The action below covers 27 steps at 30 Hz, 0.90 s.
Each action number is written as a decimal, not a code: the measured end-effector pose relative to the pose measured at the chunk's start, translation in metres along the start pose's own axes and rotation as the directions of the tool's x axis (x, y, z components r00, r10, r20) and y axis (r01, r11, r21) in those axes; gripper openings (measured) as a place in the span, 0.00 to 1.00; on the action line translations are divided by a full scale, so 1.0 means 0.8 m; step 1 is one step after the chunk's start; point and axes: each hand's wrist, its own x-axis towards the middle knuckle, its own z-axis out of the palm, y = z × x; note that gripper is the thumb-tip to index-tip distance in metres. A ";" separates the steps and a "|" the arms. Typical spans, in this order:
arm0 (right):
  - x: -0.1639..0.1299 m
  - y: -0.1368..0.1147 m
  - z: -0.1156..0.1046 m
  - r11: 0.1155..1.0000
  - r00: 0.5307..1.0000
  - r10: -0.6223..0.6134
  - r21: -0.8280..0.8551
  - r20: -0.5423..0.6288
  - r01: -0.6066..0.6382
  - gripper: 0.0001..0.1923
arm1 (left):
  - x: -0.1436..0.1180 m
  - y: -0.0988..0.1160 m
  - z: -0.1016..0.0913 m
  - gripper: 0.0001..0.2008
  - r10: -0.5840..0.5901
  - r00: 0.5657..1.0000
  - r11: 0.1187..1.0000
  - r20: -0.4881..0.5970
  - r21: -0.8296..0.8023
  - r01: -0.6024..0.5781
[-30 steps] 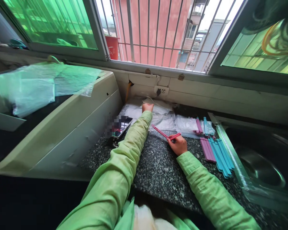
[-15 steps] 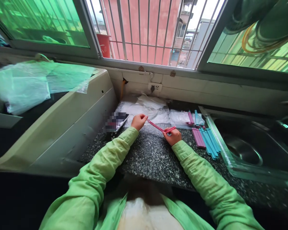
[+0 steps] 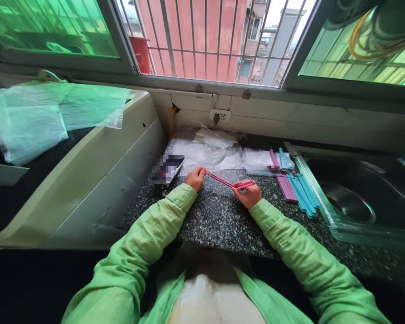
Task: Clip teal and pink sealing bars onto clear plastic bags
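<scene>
Both hands (image 3: 196, 177) grip pink clip (image 3: 230, 182), apparently open

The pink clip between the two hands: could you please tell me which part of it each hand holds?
The pink clip is held at both ends: the left hand pinches its far left tip, and the right hand holds its right end.

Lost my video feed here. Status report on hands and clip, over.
Left hand and right hand each grip an end of the pink clip, held above the counter. Nothing between them. Spare clips lie right.
</scene>
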 end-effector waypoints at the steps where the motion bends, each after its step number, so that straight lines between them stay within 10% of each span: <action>1: 0.000 0.000 -0.001 1.000 1.000 -0.010 0.005 -0.005 0.010 0.07 | 0.000 0.000 0.000 0.12 0.003 1.000 1.000 0.005 -0.015 -0.003; 27: 0.014 -0.008 -0.022 0.986 0.985 -0.168 0.010 -0.046 0.169 0.06 | 0.000 0.010 -0.002 0.10 -0.125 0.991 0.975 0.047 -0.180 0.131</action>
